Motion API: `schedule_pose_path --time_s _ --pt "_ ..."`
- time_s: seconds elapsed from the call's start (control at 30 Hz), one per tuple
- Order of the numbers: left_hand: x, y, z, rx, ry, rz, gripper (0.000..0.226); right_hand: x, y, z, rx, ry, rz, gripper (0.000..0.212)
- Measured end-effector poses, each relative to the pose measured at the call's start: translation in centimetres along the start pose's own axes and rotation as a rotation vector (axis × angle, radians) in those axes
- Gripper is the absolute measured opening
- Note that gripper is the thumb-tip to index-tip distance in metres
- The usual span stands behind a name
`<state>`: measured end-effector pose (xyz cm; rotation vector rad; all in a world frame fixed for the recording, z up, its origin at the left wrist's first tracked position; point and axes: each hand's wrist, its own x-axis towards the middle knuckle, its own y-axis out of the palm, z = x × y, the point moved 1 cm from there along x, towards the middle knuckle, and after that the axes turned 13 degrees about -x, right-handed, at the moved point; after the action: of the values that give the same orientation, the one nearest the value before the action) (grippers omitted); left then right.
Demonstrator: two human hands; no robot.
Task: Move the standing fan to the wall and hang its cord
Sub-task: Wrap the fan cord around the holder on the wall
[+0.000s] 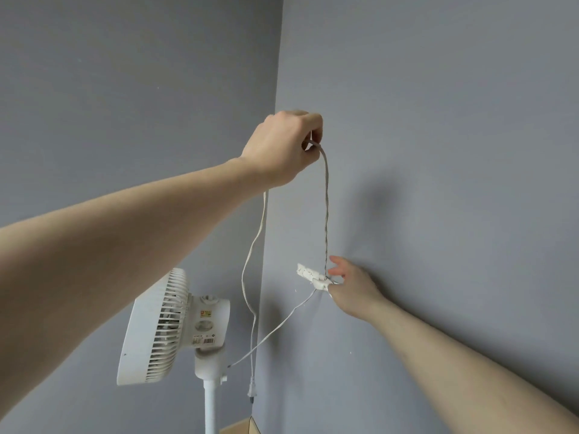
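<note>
The white standing fan [166,327] stands in the corner, its head turned left, close to the grey wall [438,151]. Its white cord [326,208] runs from the fan neck up to a white wall hook [315,275] and on up to my left hand [282,145], which pinches it high against the wall. From that hand the rest of the cord drops down, and the plug [251,393] dangles beside the fan pole. My right hand [351,285] is at the hook, pinching the cord there with thumb and fingers.
Two grey walls meet in a corner just behind the fan. A brown cardboard edge [241,427] shows at the bottom by the pole. The fan pole [210,408] runs down out of view.
</note>
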<state>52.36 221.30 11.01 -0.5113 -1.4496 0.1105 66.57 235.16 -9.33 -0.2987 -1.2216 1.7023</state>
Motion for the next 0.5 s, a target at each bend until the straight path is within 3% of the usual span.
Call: schedule_pose_path --time_s 0.07,0.23,0.33,0.43,0.5 --pt "-0.3 -0.3 -1.2 -0.004 -0.013 0.025 0.009 0.0 -1.2 1.0 0.218 0.067 0.048 0.068" --pt "-1.6 -0.5 -3.9 -0.103 -0.135 0.072 0.008 -0.3 -2.8 2.7 0.687 0.094 0.108 0.056" --pt "-3.3 0.2 -4.5 -0.131 -0.256 0.126 0.027 -0.8 -4.1 3.5 0.872 0.107 0.057 0.044" --pt "-5.8 1.4 -4.4 -0.199 -0.479 0.330 0.050 -1.0 -5.7 3.6 1.006 0.187 -0.027 0.043" --pt "-8.4 2.2 -3.9 -0.254 -0.585 0.596 0.043 -1.3 -6.9 3.4 1.054 0.231 -0.071 0.052"
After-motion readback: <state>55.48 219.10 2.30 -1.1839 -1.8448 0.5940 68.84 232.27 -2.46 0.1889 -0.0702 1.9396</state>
